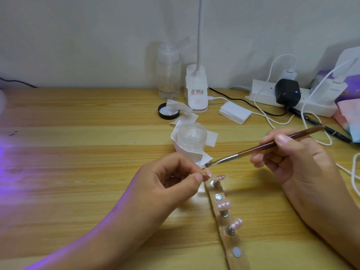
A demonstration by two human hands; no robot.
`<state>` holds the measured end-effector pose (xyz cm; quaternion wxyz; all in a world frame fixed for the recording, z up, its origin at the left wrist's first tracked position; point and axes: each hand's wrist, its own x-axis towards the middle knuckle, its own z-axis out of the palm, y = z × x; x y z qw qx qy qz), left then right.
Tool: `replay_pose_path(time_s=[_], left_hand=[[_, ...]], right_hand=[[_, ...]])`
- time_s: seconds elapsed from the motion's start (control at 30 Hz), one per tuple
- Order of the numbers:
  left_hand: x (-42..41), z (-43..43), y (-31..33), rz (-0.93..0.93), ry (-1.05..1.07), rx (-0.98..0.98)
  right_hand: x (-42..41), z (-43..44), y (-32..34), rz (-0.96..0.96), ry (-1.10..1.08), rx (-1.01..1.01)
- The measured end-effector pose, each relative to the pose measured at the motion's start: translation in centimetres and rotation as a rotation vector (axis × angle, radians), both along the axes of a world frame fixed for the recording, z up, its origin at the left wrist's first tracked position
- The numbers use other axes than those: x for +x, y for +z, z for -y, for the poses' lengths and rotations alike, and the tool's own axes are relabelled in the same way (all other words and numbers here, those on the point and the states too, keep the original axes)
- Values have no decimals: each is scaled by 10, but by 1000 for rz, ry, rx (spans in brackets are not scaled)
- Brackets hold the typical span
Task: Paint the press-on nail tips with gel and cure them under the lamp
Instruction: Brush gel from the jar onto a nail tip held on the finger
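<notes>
My left hand (pixel 171 178) pinches a small pink nail tip (pixel 208 173) between thumb and fingers, just above the far end of a clear holder strip (pixel 228 221). My right hand (pixel 292 154) grips a brown-handled gel brush (pixel 259 148); its bristles touch the held tip. Three more pink tips (pixel 224 204) stand on metal pegs along the strip, and some pegs are bare. An open jar of clear gel (pixel 191 135) sits on white wipes behind my left hand.
A white desk lamp base (pixel 196 90), a clear bottle (pixel 168 75) and a black lid (pixel 168 112) stand at the back. A power strip (pixel 292 100) with plugs and cables lies to the right. Purple light falls across the wooden table (pixel 68 152) from the left.
</notes>
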<state>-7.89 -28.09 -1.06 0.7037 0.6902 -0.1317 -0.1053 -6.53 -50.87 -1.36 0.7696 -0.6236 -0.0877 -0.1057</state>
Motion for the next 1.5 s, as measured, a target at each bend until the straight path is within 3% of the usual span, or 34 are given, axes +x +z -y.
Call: replay_pose_path(time_s=[0.17, 0.43, 0.73, 0.97, 1.2, 1.4, 1.5], left_hand=[[0, 0, -1, -6, 4, -7], [0, -1, 0, -7, 8, 0], [-2, 1, 0, 14, 37, -1], [-1, 1, 3, -8, 70, -29], [-1, 2, 4, -19, 79, -71], [1, 0, 1, -14, 72, -62], [1, 0, -1, -11, 74, -68]], right_hand=[[-1, 0, 2, 4, 26, 69], [1, 1, -1, -30, -3, 5], [1, 5, 4, -50, 31, 137], [-1, 1, 3, -18, 93, 61], [3, 5, 0, -9, -12, 52], [1, 1, 2, 46, 119, 61], [2, 3, -1, 35, 80, 12]])
